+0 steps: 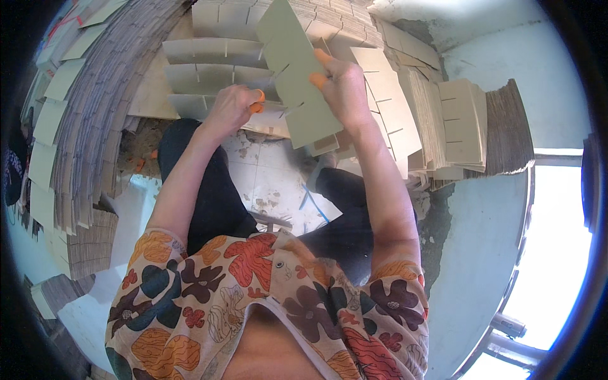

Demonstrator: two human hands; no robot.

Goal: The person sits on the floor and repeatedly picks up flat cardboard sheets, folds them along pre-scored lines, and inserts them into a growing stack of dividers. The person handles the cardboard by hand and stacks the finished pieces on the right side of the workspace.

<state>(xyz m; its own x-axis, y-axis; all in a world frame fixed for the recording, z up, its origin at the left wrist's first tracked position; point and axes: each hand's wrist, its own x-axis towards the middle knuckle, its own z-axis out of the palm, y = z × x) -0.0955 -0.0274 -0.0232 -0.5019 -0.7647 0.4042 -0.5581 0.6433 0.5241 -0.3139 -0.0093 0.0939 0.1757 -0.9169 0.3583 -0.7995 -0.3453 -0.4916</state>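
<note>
My right hand [345, 92], with orange covers on its fingertips, grips the right edge of a tilted pale cardboard strip [294, 73] with short slots cut in it. My left hand [235, 109] is closed, its orange-covered fingers curled together beside several upright slotted cardboard pieces [215, 75] standing in rows. What the left fingers hold, if anything, is hidden. Close to my right wrist, more slotted cardboard strips [387, 107] lean in a bundle. The tilted strip covers part of the rows behind it.
Long stacks of cardboard strips [95, 101] curve along the left. Further stacks [506, 126] stand at the right against a pale blue wall [500, 228]. Cardboard piles [342, 19] also line the far side. Between my legs, the tiled floor [253, 171] carries scraps and a blue strap [316, 206].
</note>
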